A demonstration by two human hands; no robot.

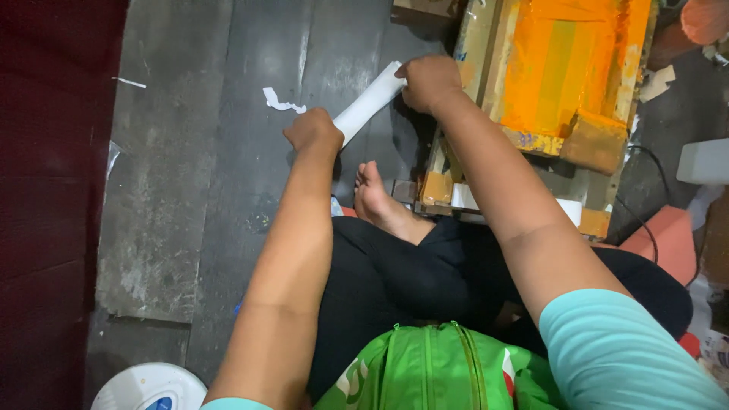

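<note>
A white sheet of paper [370,101], rolled or folded into a long strip, stretches between both hands above the dark floor. My left hand [313,130] grips its lower end with closed fingers. My right hand [429,80] pinches its upper end, close to the edge of a wooden printing frame [569,68] smeared with orange ink. My bare foot [377,199] and black-clad crossed legs lie just below the hands.
A torn white paper scrap [281,101] lies on the grey floor [190,167] left of the hands. A dark red wall [45,190] runs along the left. A green bag [433,368] rests on my lap. A white round object [148,387] sits bottom left.
</note>
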